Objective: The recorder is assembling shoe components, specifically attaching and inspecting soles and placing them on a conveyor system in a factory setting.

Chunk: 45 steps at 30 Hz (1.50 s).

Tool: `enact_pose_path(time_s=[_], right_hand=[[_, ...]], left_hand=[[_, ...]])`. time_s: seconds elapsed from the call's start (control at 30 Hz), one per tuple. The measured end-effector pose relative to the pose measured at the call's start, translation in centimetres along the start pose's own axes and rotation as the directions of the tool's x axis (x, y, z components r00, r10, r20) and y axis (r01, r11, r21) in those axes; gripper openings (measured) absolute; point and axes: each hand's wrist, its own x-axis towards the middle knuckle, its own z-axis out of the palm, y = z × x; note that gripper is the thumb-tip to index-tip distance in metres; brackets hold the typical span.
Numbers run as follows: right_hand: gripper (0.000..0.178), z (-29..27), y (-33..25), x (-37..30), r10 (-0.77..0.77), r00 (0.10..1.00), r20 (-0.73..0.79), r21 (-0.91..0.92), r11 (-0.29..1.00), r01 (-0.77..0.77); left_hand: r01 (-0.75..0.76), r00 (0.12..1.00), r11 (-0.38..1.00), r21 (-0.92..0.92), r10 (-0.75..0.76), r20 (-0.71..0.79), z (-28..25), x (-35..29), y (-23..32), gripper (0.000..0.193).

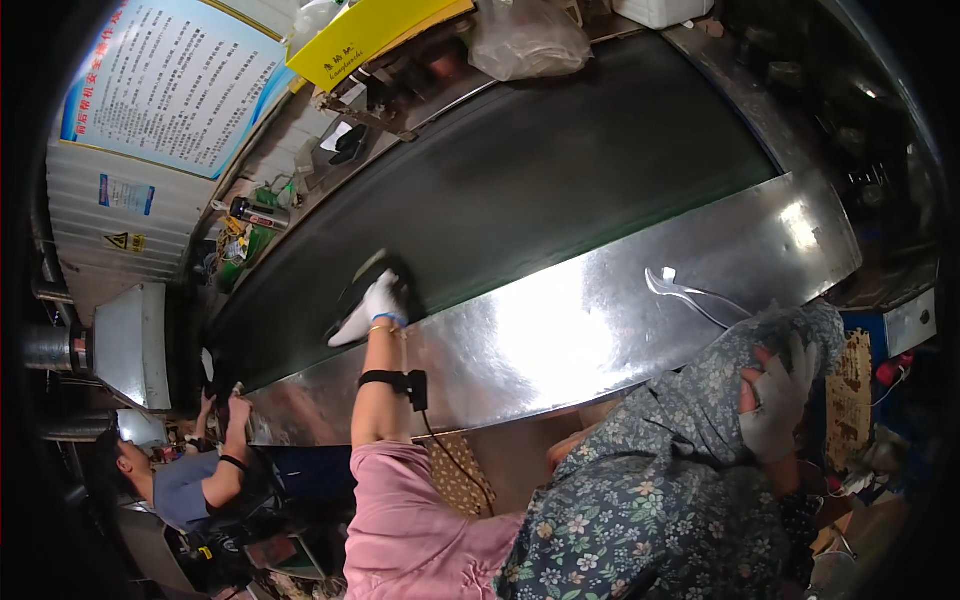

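Observation:
My left hand (382, 300), in a white glove with a blue cuff, reaches out over the dark belt (560, 170). Its fingers are closed on a dark piece with a pale curved edge (368, 265), blurred and possibly a shoe upper. A white pointed part (350, 328) juts out beside the palm; whether it belongs to the same piece I cannot tell. At the right, my right hand (780, 402), also gloved in white with bare fingertips, is raised beside my floral apron (650, 490). Its fingers are apart and nothing shows in them.
A shiny metal ledge (450, 360) runs along the belt's near side, with a curved metal tool (680, 290) on it. Beyond the belt are a yellow box (370, 40), a clear plastic bag (530, 40) and a flask (258, 213). A co-worker (195, 480) works at the left end.

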Motion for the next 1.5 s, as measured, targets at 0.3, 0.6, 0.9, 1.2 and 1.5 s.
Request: enact_pose_path(time_s=[0.3,0.6,0.9,1.2,1.5], right_hand=[[0.015,-0.8,0.5,-0.2,0.028,0.994,-0.104,-0.017,0.999,-0.030],[0.011,-0.9,0.9,-1.0,0.023,0.975,-0.222,0.097,0.995,-0.001],[0.045,-6.8,3.3,-1.2,0.473,0.879,-0.055,0.798,0.550,-0.246],[0.042,-14.2,2.7,-7.5,0.071,0.927,-0.367,0.273,0.961,0.035],[0.061,-16.6,1.1,-14.3,0.143,0.965,-0.221,0.296,0.952,-0.073]], left_hand=[[-0.612,0.673,-0.266,0.744,0.319,0.668,20.7,-9.3,6.2,0.072],[-0.457,0.888,0.337,0.823,0.109,0.448,29.9,-16.2,-1.7,0.080],[-0.132,0.521,0.957,0.258,-0.154,0.840,25.4,-40.9,0.2,0.054],[-0.323,0.217,0.946,-0.017,0.092,0.972,31.2,-51.7,-4.4,0.046],[-0.178,0.029,0.958,0.223,-0.222,0.975,32.9,-59.7,-3.7,0.055]])
